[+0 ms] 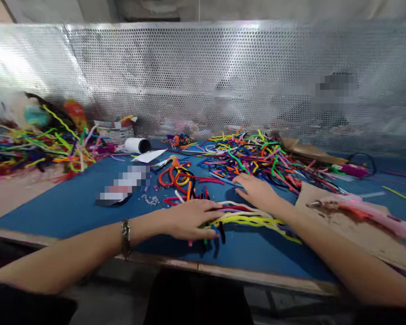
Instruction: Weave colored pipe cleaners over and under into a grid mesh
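Note:
My left hand [192, 219] lies palm down near the table's front edge, fingers stretched out over one end of a bundle of pipe cleaners [253, 219]. Yellow, white, red and purple strands run from it to the right, under my right forearm. Short ends in blue, black and green stick out below the left thumb. Further forward, my right hand [259, 193] reaches to the near side of a mixed pile of pipe cleaners [250, 158]. Its thumb and forefinger are apart, beside a light blue pipe cleaner [221, 179]; whether they touch it I cannot tell.
A pink glue gun [368, 212] lies on cardboard [311, 196] at the right. Looped pipe cleaners [171, 177], small clear beads [150, 198], a phone-like object [122, 187] and a white tube [135, 145] lie leftward. More pipe cleaners [61, 146] are far left. A perforated metal screen [176, 67] stands behind.

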Tool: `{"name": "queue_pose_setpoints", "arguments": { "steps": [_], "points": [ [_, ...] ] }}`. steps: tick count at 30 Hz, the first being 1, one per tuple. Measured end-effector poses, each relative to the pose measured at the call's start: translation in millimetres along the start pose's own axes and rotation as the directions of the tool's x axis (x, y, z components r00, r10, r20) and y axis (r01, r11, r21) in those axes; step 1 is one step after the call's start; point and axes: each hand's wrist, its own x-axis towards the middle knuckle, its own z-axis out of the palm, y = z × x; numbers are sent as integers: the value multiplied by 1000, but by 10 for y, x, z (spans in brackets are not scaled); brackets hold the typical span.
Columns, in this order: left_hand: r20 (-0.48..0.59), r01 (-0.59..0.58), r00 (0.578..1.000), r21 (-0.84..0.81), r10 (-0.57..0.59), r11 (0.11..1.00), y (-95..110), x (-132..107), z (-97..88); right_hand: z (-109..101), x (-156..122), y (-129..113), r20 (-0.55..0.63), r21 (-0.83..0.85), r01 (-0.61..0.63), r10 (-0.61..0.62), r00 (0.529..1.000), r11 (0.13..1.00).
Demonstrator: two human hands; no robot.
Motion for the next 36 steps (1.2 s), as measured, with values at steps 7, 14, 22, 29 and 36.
{"name": "queue_pose_setpoints", "arguments": {
  "steps": [7, 14, 22, 29, 36],
  "points": [
    [148, -198, 961, -216, 232, 956, -185, 289, -347, 105, 23, 86, 47, 48, -23, 21, 999, 999],
    [-39, -93, 995, -129, 89, 987, -301, 249, 79, 25, -17, 107, 4, 99, -13, 13, 1000, 995],
    [28, -175, 984, -67, 177, 982, -337, 203, -18, -243, -107, 9, -160, 731, -59, 254, 954, 680],
    [-98, -101, 988, 138, 116, 985, -349, 189, -44, -323, -172, -134, -265, 888, 117, 289, 920, 444],
    [30, 14, 1000, -166, -9, 986, -330, 230, -85, -164, -170, -309, -151, 945, 97, 154, 976, 314]
  ]
}}
